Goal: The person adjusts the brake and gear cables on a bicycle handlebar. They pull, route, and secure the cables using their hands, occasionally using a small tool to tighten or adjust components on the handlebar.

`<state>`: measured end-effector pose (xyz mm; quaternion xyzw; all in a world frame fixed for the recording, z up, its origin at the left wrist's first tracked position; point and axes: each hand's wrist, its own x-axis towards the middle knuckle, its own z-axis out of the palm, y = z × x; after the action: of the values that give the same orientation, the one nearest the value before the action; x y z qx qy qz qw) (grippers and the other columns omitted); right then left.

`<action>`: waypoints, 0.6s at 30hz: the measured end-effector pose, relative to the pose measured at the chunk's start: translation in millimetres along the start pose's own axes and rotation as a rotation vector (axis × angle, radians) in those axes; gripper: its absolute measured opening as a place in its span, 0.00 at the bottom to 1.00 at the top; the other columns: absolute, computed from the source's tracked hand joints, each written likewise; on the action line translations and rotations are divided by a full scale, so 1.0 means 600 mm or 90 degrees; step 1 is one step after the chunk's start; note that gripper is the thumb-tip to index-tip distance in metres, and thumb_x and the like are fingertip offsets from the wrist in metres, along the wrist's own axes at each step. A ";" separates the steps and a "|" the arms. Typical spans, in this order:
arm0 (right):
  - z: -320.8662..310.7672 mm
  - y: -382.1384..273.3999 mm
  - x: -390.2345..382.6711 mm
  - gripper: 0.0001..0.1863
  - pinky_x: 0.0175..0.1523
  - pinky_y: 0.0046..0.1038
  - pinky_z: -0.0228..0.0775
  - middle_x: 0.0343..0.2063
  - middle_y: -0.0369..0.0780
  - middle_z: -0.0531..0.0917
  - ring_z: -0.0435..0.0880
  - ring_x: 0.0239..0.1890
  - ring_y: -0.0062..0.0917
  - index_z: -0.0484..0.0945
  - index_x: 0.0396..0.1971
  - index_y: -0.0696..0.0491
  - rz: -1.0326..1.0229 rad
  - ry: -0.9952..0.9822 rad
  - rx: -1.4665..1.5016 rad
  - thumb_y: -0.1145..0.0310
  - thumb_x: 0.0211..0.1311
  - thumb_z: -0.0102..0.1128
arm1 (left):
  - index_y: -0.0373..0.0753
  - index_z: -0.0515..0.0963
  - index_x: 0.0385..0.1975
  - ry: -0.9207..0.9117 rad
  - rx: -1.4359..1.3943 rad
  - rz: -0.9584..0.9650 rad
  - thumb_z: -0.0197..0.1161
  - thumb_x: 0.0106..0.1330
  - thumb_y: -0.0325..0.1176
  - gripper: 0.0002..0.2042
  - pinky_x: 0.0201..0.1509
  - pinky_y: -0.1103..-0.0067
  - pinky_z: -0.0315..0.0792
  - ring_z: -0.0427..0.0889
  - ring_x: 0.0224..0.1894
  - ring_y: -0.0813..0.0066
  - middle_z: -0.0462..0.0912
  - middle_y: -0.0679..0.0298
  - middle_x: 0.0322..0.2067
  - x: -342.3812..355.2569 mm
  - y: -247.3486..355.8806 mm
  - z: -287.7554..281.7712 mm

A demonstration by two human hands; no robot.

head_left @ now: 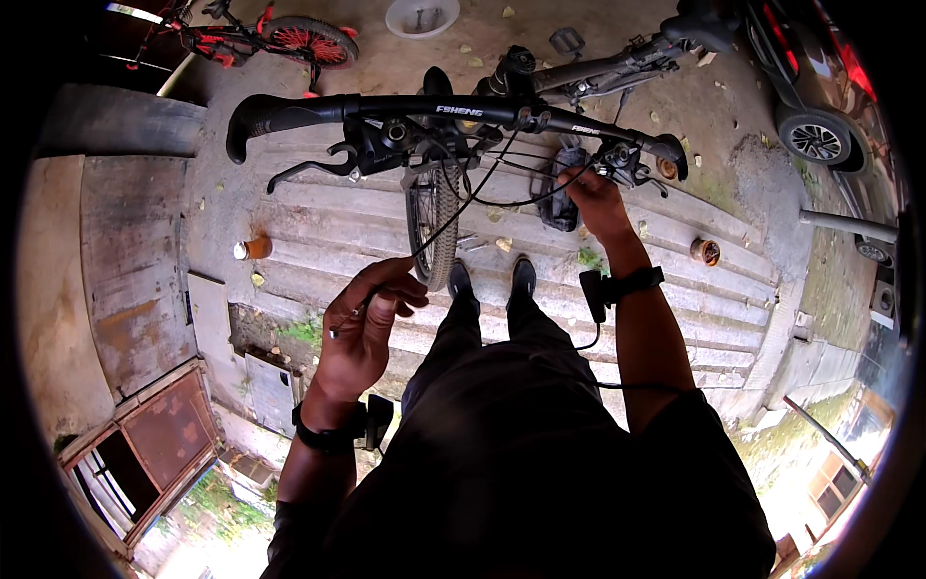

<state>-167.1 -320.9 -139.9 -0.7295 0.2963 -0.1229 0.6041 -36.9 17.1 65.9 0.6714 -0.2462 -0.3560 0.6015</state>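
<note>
A bicycle's black handlebar point(424, 108) spans the view in front of me, with a brake lever point(313, 170) on its left side and a shifter and brake lever unit point(622, 164) on its right. My left hand point(362, 328), below the bar, pinches a thin black cable point(449, 224) that runs up to the handlebar; a small end tip sticks out beside the palm. My right hand point(598, 205) is raised to the underside of the right lever unit, fingers curled in. What those fingertips grip is hidden. Under the bar stands the knobby front tyre point(442, 227).
Grey steps point(694, 280) lie under my shoes. A dark bag-like object point(561, 198) sits near the wheel. Rusty cans point(707, 252) stand on either side. A red-wheeled bicycle point(309, 43), a white basin point(422, 17) and a parked car point(820, 106) are farther off.
</note>
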 end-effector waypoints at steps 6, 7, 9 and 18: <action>0.000 0.044 0.007 0.11 0.38 0.21 0.71 0.25 0.36 0.85 0.80 0.29 0.16 0.84 0.36 0.58 -0.001 0.064 0.016 0.65 0.63 0.66 | 0.31 0.74 0.54 0.101 0.224 0.098 0.45 0.79 0.42 0.20 0.46 0.76 0.77 0.83 0.47 0.71 0.80 0.61 0.40 0.020 -0.020 0.025; 0.001 0.048 0.007 0.11 0.38 0.21 0.71 0.26 0.37 0.86 0.80 0.30 0.16 0.84 0.36 0.58 -0.015 0.073 0.009 0.65 0.63 0.67 | 0.30 0.75 0.53 0.096 0.196 0.075 0.45 0.79 0.43 0.21 0.46 0.76 0.77 0.84 0.45 0.70 0.81 0.60 0.39 0.019 -0.018 0.026; 0.002 0.054 0.008 0.12 0.38 0.21 0.72 0.27 0.37 0.86 0.80 0.30 0.16 0.84 0.37 0.58 -0.041 0.089 -0.005 0.64 0.62 0.68 | 0.30 0.75 0.53 0.086 0.140 0.028 0.44 0.79 0.44 0.22 0.46 0.75 0.78 0.85 0.43 0.69 0.82 0.60 0.36 0.019 -0.009 0.026; 0.004 0.041 0.000 0.12 0.42 0.22 0.72 0.29 0.39 0.87 0.81 0.34 0.17 0.85 0.37 0.58 0.002 0.074 0.041 0.64 0.62 0.68 | 0.33 0.76 0.44 0.106 -0.285 -0.130 0.43 0.78 0.50 0.24 0.33 0.77 0.75 0.85 0.30 0.68 0.83 0.58 0.28 0.050 -0.022 0.055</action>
<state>-172.4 -321.3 -163.8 -0.7010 0.3276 -0.1735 0.6092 -44.9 -24.5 47.0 0.5698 -0.0417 -0.4043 0.7143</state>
